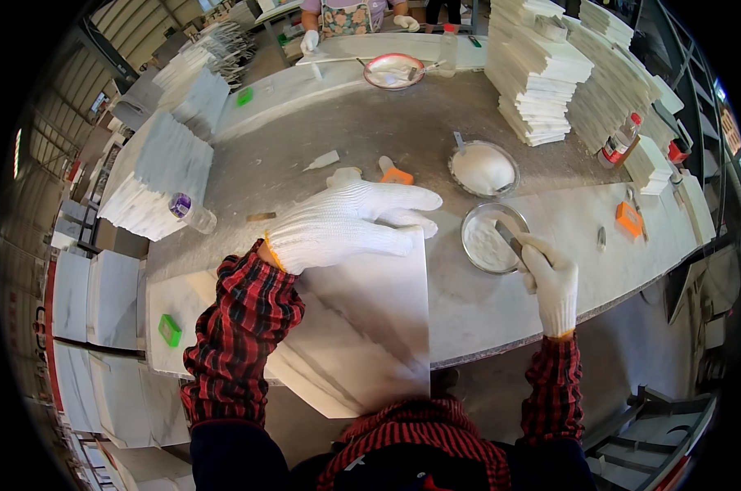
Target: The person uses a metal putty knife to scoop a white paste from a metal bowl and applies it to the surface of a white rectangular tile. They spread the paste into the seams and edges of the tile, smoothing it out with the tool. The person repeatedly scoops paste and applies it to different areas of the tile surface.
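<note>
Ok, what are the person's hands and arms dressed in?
The left hand and right hand wear white knit gloves with yellow cuff edges. The forearm sleeves are red-and-black checked; dark navy fabric covers the arms higher up.

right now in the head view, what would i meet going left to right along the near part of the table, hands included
small green block → gloved left hand → round metal bowl of white material → gloved right hand holding a flat metal tool → orange object
</note>
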The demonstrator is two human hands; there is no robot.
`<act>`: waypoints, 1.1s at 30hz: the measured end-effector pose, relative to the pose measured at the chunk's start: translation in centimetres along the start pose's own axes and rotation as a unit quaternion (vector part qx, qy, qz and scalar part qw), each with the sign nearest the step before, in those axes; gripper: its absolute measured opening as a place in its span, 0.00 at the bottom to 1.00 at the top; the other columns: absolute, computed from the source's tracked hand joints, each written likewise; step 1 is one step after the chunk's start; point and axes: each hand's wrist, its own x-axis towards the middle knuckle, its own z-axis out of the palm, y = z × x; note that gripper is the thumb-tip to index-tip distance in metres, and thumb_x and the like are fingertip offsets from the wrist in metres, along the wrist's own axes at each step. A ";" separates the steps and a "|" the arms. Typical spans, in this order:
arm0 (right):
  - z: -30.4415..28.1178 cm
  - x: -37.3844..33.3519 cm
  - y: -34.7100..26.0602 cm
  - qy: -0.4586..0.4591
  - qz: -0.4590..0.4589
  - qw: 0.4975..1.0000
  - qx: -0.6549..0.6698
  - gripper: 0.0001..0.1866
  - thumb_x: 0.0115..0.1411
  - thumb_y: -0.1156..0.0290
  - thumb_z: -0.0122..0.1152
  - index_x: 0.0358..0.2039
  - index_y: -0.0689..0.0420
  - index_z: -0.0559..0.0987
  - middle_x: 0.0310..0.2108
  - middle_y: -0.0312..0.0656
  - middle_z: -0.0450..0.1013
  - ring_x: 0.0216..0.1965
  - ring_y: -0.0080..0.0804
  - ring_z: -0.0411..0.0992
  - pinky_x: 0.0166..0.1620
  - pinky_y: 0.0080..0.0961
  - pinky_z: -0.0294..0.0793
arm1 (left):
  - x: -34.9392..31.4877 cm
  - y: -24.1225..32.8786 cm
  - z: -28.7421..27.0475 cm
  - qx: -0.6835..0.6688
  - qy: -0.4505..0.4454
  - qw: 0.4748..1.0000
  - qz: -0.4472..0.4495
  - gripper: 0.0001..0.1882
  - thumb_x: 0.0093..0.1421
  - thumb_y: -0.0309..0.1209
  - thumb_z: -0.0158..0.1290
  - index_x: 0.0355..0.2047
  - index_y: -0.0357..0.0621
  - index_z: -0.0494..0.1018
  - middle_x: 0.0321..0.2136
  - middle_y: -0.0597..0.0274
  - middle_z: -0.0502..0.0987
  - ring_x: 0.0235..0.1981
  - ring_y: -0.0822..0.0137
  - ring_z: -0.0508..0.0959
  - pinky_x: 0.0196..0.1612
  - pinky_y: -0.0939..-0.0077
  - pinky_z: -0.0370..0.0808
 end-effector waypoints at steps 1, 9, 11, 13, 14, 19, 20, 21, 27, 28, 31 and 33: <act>0.1 -0.6 -1.5 -0.011 0.000 1.000 -0.003 0.13 0.64 0.73 0.59 0.46 0.61 0.85 0.28 0.34 0.77 0.23 0.14 0.68 0.26 0.15 0.64 | 0.0 0.0 -0.1 0.002 -0.001 1.000 0.001 0.30 0.65 0.27 0.59 0.66 0.35 0.67 0.55 0.50 0.80 0.56 0.66 0.79 0.59 0.73 0.73; 2.7 -3.5 -8.9 -0.111 -0.034 0.993 -0.015 0.12 0.64 0.74 0.59 0.45 0.61 0.85 0.28 0.34 0.77 0.25 0.14 0.69 0.26 0.14 0.65 | -0.1 -0.5 -0.2 0.057 0.010 0.998 0.030 0.30 0.62 0.26 0.59 0.66 0.36 0.68 0.54 0.50 0.81 0.55 0.67 0.78 0.60 0.71 0.72; 3.3 -3.6 -9.5 -0.131 -0.041 0.990 -0.019 0.11 0.64 0.75 0.60 0.45 0.62 0.85 0.28 0.34 0.77 0.25 0.14 0.70 0.25 0.14 0.66 | -0.1 -0.3 -0.2 0.102 0.017 0.994 0.045 0.31 0.62 0.27 0.59 0.65 0.36 0.68 0.52 0.51 0.82 0.53 0.67 0.78 0.60 0.71 0.70; 3.8 -3.7 -9.8 -0.131 -0.063 0.989 -0.037 0.11 0.64 0.75 0.60 0.45 0.62 0.85 0.29 0.34 0.78 0.25 0.15 0.71 0.25 0.14 0.67 | 0.1 -0.8 -0.3 0.118 0.019 0.991 0.063 0.31 0.61 0.29 0.60 0.65 0.37 0.69 0.52 0.51 0.83 0.51 0.66 0.78 0.60 0.71 0.69; 4.0 -3.7 -9.9 -0.131 -0.073 0.988 -0.046 0.11 0.64 0.75 0.61 0.45 0.62 0.85 0.29 0.35 0.78 0.26 0.15 0.71 0.25 0.15 0.67 | 0.1 -0.9 -0.4 0.126 0.020 0.989 0.071 0.31 0.60 0.30 0.60 0.64 0.38 0.70 0.51 0.52 0.83 0.50 0.65 0.78 0.59 0.71 0.69; 4.4 -4.0 -10.1 -0.141 -0.075 0.985 -0.065 0.11 0.65 0.75 0.61 0.45 0.62 0.85 0.30 0.35 0.77 0.26 0.15 0.72 0.26 0.15 0.69 | 0.1 -0.7 -0.3 0.150 0.026 0.984 0.089 0.30 0.60 0.33 0.60 0.63 0.43 0.72 0.49 0.54 0.84 0.48 0.60 0.75 0.58 0.68 0.68; 4.4 -4.0 -10.1 -0.145 -0.077 0.984 -0.067 0.11 0.64 0.75 0.61 0.45 0.62 0.85 0.30 0.35 0.77 0.26 0.15 0.72 0.26 0.15 0.69 | 0.0 -0.7 -0.3 0.152 0.028 0.983 0.094 0.29 0.60 0.34 0.60 0.63 0.44 0.72 0.48 0.54 0.84 0.47 0.59 0.74 0.57 0.68 0.68; 4.5 -4.1 -10.1 -0.145 -0.079 0.984 -0.073 0.10 0.64 0.75 0.61 0.45 0.62 0.85 0.30 0.35 0.77 0.26 0.15 0.71 0.26 0.15 0.69 | 0.1 -0.9 -0.3 0.159 0.030 0.982 0.096 0.30 0.60 0.34 0.60 0.63 0.45 0.72 0.48 0.54 0.84 0.46 0.59 0.74 0.57 0.67 0.68; 5.1 -4.5 -10.4 -0.141 -0.132 0.976 -0.097 0.10 0.64 0.77 0.60 0.44 0.63 0.84 0.27 0.35 0.75 0.24 0.16 0.70 0.27 0.17 0.69 | 0.3 -1.0 -0.4 0.208 0.038 0.972 0.101 0.30 0.59 0.39 0.61 0.62 0.47 0.73 0.47 0.53 0.84 0.43 0.57 0.70 0.53 0.65 0.67; 5.0 -4.5 -10.3 -0.141 -0.146 0.973 -0.108 0.10 0.64 0.77 0.60 0.43 0.63 0.84 0.27 0.35 0.75 0.24 0.16 0.70 0.27 0.17 0.68 | 0.3 -1.0 -0.4 0.210 0.039 0.971 0.105 0.30 0.59 0.40 0.60 0.62 0.47 0.73 0.47 0.53 0.84 0.43 0.56 0.70 0.53 0.64 0.67; 5.1 -4.4 -9.9 -0.131 -0.194 0.965 -0.120 0.09 0.63 0.79 0.59 0.43 0.65 0.84 0.27 0.37 0.75 0.24 0.17 0.70 0.27 0.17 0.68 | 0.5 -1.4 -0.6 0.227 0.041 0.965 0.121 0.31 0.59 0.42 0.60 0.62 0.47 0.73 0.46 0.53 0.84 0.42 0.56 0.70 0.53 0.63 0.67; 5.2 -4.5 -9.8 -0.129 -0.204 0.963 -0.121 0.09 0.63 0.80 0.59 0.42 0.65 0.84 0.27 0.37 0.75 0.25 0.18 0.70 0.28 0.18 0.69 | 0.5 -1.5 -0.7 0.238 0.040 0.962 0.125 0.30 0.60 0.43 0.59 0.62 0.47 0.73 0.46 0.54 0.84 0.42 0.56 0.70 0.53 0.63 0.67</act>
